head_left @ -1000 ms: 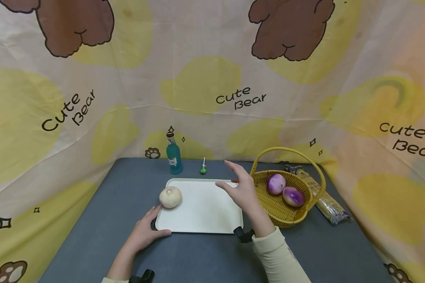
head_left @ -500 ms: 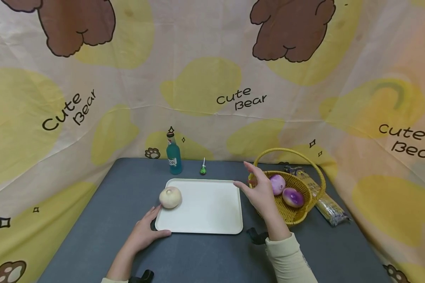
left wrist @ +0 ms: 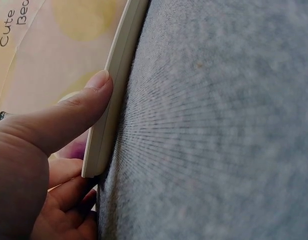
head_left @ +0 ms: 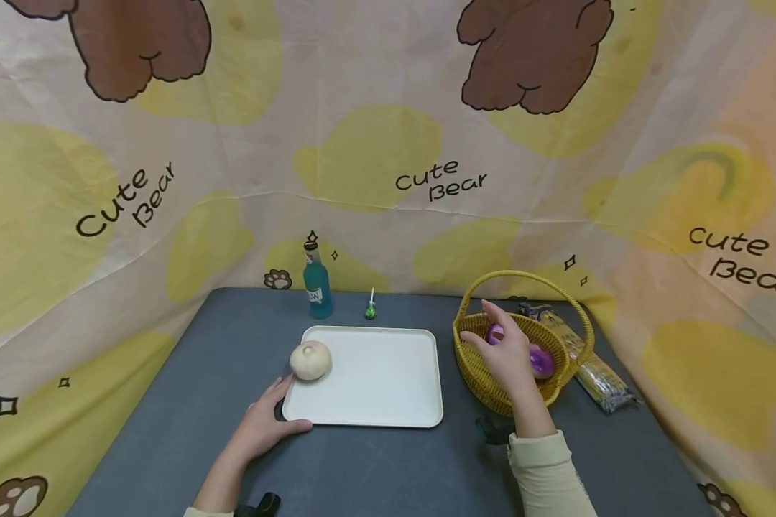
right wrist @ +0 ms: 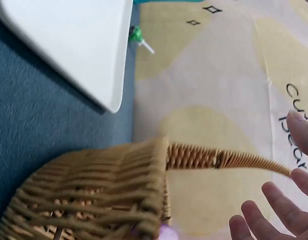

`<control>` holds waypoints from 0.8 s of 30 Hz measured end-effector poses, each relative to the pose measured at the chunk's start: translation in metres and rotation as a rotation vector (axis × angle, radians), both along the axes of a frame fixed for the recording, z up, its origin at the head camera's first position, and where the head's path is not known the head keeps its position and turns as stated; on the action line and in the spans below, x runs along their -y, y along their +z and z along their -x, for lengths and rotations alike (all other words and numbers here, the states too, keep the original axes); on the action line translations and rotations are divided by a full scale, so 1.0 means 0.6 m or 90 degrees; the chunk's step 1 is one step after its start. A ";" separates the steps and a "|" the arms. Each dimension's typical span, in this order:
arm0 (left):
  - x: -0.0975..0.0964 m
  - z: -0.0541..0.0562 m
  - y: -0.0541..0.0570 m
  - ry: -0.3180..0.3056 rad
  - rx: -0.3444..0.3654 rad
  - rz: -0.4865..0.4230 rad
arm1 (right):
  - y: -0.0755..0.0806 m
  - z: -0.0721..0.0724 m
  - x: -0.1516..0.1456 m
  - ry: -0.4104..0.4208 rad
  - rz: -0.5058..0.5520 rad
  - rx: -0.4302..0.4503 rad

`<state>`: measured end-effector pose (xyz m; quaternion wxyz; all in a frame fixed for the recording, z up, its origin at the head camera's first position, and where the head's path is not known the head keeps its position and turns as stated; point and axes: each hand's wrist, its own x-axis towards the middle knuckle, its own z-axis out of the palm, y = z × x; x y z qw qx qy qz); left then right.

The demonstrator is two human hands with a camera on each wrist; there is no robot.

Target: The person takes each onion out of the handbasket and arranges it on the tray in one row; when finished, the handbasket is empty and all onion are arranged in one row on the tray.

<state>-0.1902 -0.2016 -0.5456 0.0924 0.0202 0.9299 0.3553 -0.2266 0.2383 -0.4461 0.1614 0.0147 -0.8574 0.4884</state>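
Observation:
A white tray lies on the table, with a round, cream-coloured vegetable like an onion or turnip on its left end. My left hand grips the tray's near left corner, thumb along the front edge and fingers at the left side. The left wrist view shows that thumb against the tray rim. Over the yellow wicker basket hovers my right hand, fingers spread, holding nothing. It partly hides two purple-and-white round vegetables, one behind the fingers and one farther right.
Behind the tray stand a blue bottle and a green lollipop. A long clear packet lies right of the basket. The basket's tall handle arches above it. A printed cloth hangs behind the table.
My right hand has moved right, from above the tray's right end to over the basket. The left hand, tray and vegetables have stayed in place.

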 end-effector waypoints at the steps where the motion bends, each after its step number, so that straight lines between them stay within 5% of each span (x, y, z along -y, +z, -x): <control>1: 0.001 0.000 0.000 0.001 0.001 0.000 | -0.003 0.003 -0.005 -0.004 -0.004 0.010; 17: 0.000 0.002 0.001 0.009 0.000 0.014 | -0.031 0.052 -0.072 -0.049 -0.032 0.177; 24: -0.001 -0.002 0.002 0.008 -0.005 0.011 | -0.049 0.073 -0.078 -0.069 -0.087 0.177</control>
